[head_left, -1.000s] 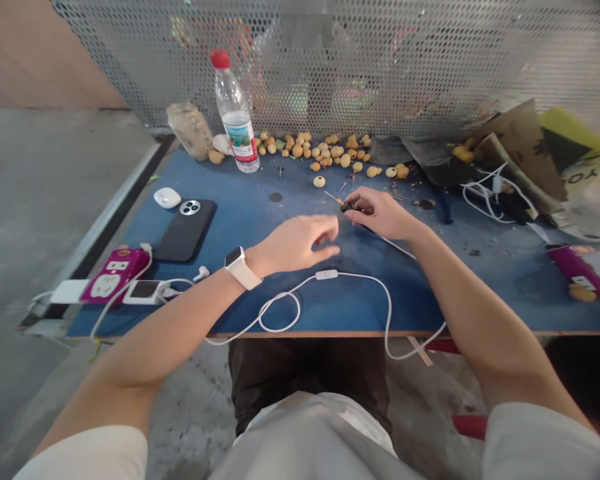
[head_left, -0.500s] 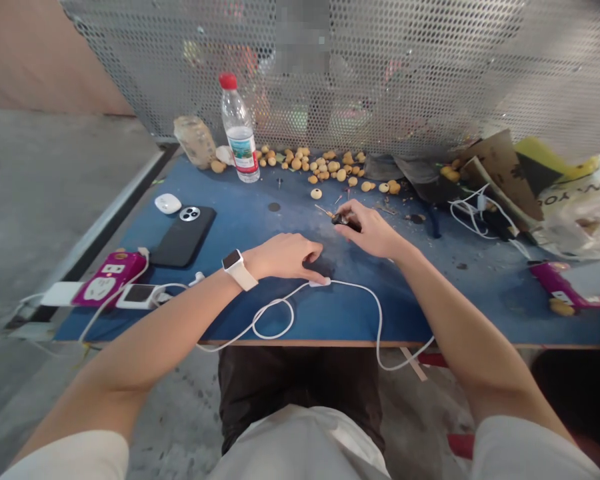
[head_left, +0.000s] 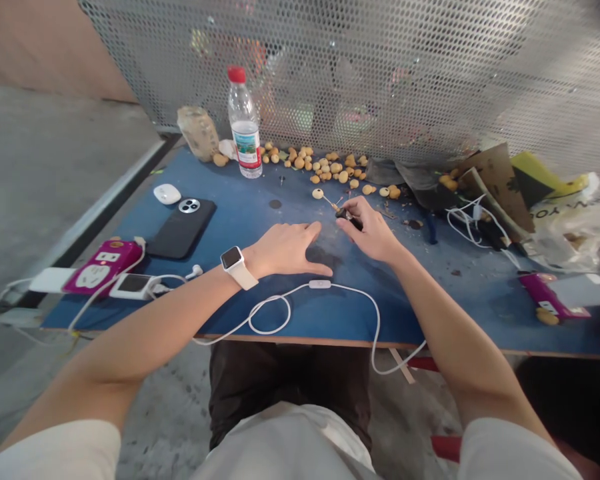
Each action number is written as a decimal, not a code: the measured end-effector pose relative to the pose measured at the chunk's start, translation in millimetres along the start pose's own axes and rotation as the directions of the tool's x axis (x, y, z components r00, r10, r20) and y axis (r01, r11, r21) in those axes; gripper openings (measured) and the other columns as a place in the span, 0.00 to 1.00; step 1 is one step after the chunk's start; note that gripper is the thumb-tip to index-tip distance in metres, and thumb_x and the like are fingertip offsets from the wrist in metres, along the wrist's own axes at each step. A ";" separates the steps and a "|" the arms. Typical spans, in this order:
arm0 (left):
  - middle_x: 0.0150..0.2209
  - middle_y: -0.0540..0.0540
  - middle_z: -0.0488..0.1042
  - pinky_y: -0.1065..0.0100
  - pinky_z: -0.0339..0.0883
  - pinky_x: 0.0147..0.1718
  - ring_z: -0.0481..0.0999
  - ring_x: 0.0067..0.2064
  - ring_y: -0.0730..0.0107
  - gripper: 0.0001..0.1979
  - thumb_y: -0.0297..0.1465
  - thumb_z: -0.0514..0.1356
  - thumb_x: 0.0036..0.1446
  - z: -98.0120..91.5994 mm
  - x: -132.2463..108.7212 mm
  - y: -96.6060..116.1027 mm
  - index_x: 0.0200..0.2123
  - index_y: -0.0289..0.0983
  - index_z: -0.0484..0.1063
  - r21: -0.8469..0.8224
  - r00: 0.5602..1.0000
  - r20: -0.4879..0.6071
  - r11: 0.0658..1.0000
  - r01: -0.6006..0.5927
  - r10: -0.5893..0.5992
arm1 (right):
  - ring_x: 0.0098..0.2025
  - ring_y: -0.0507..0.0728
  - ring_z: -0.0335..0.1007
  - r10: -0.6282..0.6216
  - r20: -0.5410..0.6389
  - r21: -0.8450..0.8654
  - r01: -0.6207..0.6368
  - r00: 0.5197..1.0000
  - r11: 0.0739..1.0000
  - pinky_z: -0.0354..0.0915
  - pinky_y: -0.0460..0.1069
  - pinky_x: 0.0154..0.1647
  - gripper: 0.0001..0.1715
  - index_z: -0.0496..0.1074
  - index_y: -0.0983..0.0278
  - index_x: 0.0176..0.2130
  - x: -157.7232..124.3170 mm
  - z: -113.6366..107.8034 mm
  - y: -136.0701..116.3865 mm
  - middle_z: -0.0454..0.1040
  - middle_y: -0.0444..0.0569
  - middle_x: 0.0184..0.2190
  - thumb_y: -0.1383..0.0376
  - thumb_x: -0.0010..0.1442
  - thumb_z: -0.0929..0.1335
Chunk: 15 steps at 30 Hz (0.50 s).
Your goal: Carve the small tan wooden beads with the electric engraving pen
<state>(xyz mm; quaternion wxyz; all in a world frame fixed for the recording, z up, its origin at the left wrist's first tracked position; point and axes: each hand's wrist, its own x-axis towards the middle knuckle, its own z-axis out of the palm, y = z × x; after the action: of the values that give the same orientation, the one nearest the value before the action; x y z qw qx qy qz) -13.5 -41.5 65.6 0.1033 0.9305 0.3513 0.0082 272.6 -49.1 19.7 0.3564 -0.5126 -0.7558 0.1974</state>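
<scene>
- Right at the middle of the scuffed blue board (head_left: 240, 210), the right hand (head_left: 373, 233) pinches a small dark-handled tool (head_left: 345, 214) between thumb and fingertips!
- That tool shows a stubby grip and one thin metal shaft, its tip just beside a single pale round bead (head_left: 318, 193) with a dark spot on it.
- Left hand (head_left: 285, 252) lies spread on the board, fingers apart, holding nothing, one white smartwatch (head_left: 233, 261) on the wrist.
- Behind them, dozens of smooth tan nuts (head_left: 320, 163), too many to count, sit scattered below a perforated metal screen (head_left: 380, 60).
- Also on the board: one clear plastic water bottle (head_left: 245, 127) with a red cap, one black phone (head_left: 180, 230), one pink power strip (head_left: 103, 267), and one looping white cable (head_left: 320, 284) right in front of the hands.
</scene>
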 end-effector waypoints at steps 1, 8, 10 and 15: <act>0.56 0.34 0.91 0.58 0.68 0.42 0.92 0.50 0.42 0.41 0.67 0.76 0.72 1.2 -0.3 0.2 0.63 0.37 0.79 -0.005 1.000 -0.004 1.000 -0.003 0.003 | 0.46 0.66 0.82 0.001 -0.003 0.000 -0.001 1.000 1.000 0.74 0.60 0.52 0.21 0.68 0.53 0.56 0.0 -0.1 0.4 0.82 0.48 0.42 0.43 0.82 0.73; 0.57 0.32 0.90 0.56 0.73 0.45 0.92 0.52 0.38 0.46 0.65 0.80 0.68 1.2 -2.4 8.2 0.71 0.37 0.77 0.005 0.998 0.065 1.000 0.010 -0.010 | 0.44 0.65 0.81 0.012 -0.025 0.015 -0.011 1.000 1.000 0.75 0.60 0.50 0.23 0.69 0.53 0.56 0.2 1.0 1.1 0.79 0.47 0.40 0.41 0.82 0.75; 0.57 0.32 0.90 0.56 0.74 0.46 0.92 0.52 0.38 0.46 0.64 0.80 0.69 -0.3 -3.0 10.4 0.71 0.37 0.76 0.009 0.998 0.062 1.000 0.009 -0.010 | 0.43 0.65 0.80 0.016 -0.025 0.027 -0.015 1.000 1.000 0.75 0.60 0.49 0.23 0.69 0.53 0.55 0.3 0.5 1.4 0.79 0.47 0.40 0.41 0.82 0.75; 0.58 0.33 0.89 0.55 0.76 0.48 0.92 0.53 0.38 0.42 0.62 0.79 0.70 -1.5 -0.2 8.9 0.70 0.38 0.77 -0.016 0.994 0.110 1.000 0.002 0.000 | 0.43 0.63 0.79 -0.007 -0.043 0.054 0.009 0.999 0.998 0.74 0.59 0.49 0.24 0.68 0.52 0.54 0.9 -1.2 3.3 0.78 0.46 0.41 0.41 0.80 0.76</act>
<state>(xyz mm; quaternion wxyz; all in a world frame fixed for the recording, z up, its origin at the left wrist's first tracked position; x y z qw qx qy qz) -8.0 -47.9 68.8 0.1297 0.9286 0.3453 -0.0402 275.3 -47.0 18.6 0.3869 -0.5039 -0.7444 0.2056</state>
